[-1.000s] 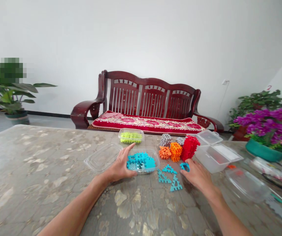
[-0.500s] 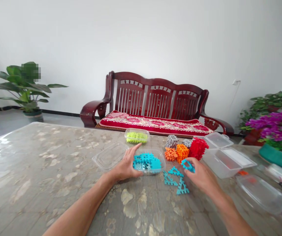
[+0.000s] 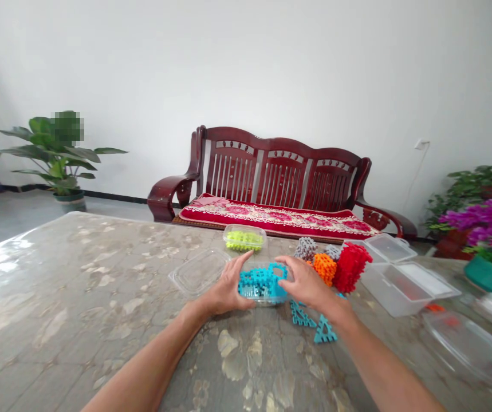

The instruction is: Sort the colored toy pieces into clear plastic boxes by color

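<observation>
Clear tub (image 3: pixel 258 293) of teal pieces (image 3: pixel 259 281) sits mid-table on the marbled table (image 3: pixel 99 309), caught between your two hands. Its loose lid (image 3: pixel 197 273) lies just beside it on your left, and a tub of green pieces (image 3: pixel 244 238) stands behind. To your right, the grey (image 3: pixel 306 248), orange (image 3: pixel 326 268) and red stacks (image 3: pixel 351 266) crowd close behind your right wrist, with an open white box (image 3: pixel 400 281) beyond them. Two teal triangles (image 3: pixel 302 315) lie flat under your right forearm, just beside the tub. Your left hand (image 3: pixel 227 286) clasps the tub's left end, thumb raised along the far edge, fingers curled round the near wall. Your right hand (image 3: pixel 306 282) reaches in palm-down over the right rim, fingertips bunched and pinching a teal piece (image 3: pixel 277 268) on top of the heap
</observation>
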The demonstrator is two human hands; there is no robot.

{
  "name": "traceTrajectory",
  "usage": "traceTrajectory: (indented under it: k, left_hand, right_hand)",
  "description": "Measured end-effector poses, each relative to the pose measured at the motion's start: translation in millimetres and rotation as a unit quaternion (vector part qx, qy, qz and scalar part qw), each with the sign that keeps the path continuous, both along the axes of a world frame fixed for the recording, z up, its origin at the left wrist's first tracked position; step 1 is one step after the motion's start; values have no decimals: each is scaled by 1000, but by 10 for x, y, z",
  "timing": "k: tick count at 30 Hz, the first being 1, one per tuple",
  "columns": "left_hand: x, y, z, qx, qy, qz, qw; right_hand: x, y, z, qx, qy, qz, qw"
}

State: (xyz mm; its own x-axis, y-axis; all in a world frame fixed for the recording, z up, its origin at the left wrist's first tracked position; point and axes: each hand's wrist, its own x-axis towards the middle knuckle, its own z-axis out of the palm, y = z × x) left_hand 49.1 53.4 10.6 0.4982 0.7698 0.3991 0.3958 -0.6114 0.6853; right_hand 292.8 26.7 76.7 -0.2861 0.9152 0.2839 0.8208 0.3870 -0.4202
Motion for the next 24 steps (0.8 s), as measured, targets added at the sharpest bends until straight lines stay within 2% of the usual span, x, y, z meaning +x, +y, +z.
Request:
traceTrajectory:
  k: [3,6,8,12,17,21,24]
  left_hand:
    - [0,-4,15,-3,1,-2,1000]
    - [6,-6,29,-4,1,-4,1000]
    - [13,-7,38,-5,2,-1,1000]
    - [22,-11,47,-11,9,3,1000]
    - [15,-9,40,-5,6,-1,1000]
    - [7,-8,44,-4,4,-2,1000]
    - [8,-14,53,-6,3,-1,1000]
  right_hand:
    - [122,-80,-4,5,26,-55,998]
    - [296,-283,-16,-55,14,-122,991]
    - [364,-438,-47,-94,-36,-133,986]
    - [327,-646,-174,-108,-147,-125,975]
    - [196,-699,-340,-80,-223,-83,968]
    - [154,-740,-386,-41,-255,-53,965]
    - [156,-756,-375,-47,-224,-34,973]
